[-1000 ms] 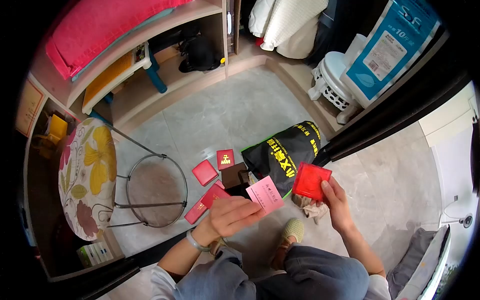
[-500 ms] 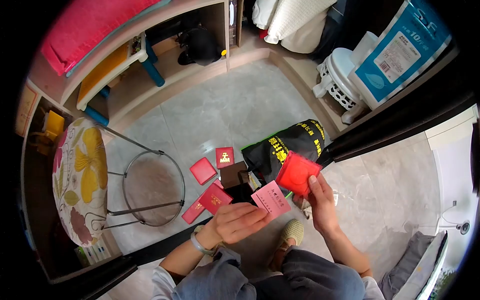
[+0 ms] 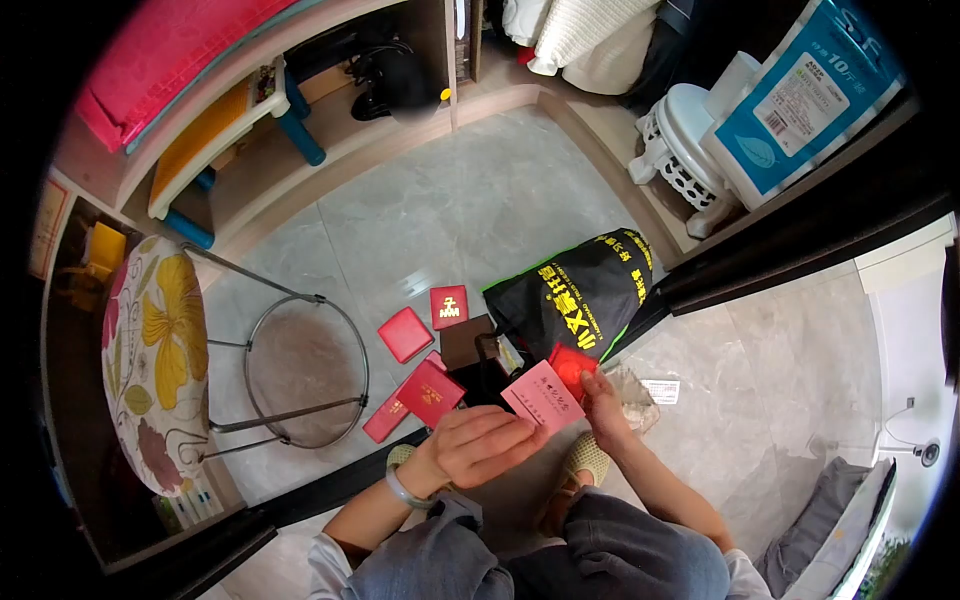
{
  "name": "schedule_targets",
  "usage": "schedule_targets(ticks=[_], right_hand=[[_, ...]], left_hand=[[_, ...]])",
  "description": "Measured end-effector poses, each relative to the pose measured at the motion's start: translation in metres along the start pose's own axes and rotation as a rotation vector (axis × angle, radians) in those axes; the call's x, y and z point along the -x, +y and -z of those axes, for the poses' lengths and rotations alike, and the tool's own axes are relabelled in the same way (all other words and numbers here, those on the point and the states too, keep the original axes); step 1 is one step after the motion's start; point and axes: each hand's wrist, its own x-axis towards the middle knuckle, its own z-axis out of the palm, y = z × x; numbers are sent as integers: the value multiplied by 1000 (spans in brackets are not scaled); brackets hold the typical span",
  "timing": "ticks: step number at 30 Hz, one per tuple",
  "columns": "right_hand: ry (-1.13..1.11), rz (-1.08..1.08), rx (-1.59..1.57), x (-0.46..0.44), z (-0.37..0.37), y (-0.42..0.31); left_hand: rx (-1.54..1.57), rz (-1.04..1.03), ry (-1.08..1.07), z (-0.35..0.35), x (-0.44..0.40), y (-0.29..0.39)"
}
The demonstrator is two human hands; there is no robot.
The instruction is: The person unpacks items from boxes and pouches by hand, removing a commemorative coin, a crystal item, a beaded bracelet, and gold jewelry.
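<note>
My left hand (image 3: 480, 447) is closed on a pink printed card (image 3: 543, 396), its thumb side toward the card's lower edge. Between the fingers of my right hand (image 3: 606, 405) is a flat red square packet (image 3: 571, 366), partly hidden behind the card. Below the hands, several boxes lie on the floor: a dark red box (image 3: 432, 393) with gold print, a plain red box (image 3: 405, 335) and a red box with a gold emblem (image 3: 449, 307). A dark brown box (image 3: 468, 343) sits beside them, close to the card.
A black bag with yellow lettering (image 3: 575, 295) lies just beyond my right hand. To the left stands a flower-patterned stool (image 3: 155, 365) with metal legs. A blue and white sack (image 3: 790, 105) and a white plastic stool (image 3: 685, 130) are at the upper right. Shelving (image 3: 400, 135) borders the back.
My right hand has brought the red packet down and left, so it now sits partly behind the pink card. The left hand has hardly moved. More of the black bag shows.
</note>
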Motion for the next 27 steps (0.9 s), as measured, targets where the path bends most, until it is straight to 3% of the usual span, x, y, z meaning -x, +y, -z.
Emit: schedule_targets(ticks=[3,9,13,15,17,19,20,21,23,25,27], right_hand=[[16,-152,2,-26,22,54],[114,-91,37,-51,39,94],[111,95,301,-90,70,152],[280,93,436,-96,72,154],[267,67,407,-82,61,113],[133,44,108,-31,19,26],[-39,24,-67,-9,0,-13],[-50,20,-65,6,-13,-38],[-393,-83,-345,27,-31,-66],[-438,-69,-343,31,-38,-66],[-327,57,-126,33,-40,-54]], left_hand=[[-7,10,10,-2,0,3],[-10,-6,-29,-6,-1,3],[-6,-6,-65,-5,-2,2],[-17,-1,-79,-5,-3,2],[10,12,-75,-8,-1,1],[17,10,-77,-12,3,0],[29,9,-82,-14,5,-1],[19,15,-85,-18,7,-2],[16,84,-203,-29,13,-7],[20,107,-259,-39,25,-12],[54,159,-340,-44,35,-12]])
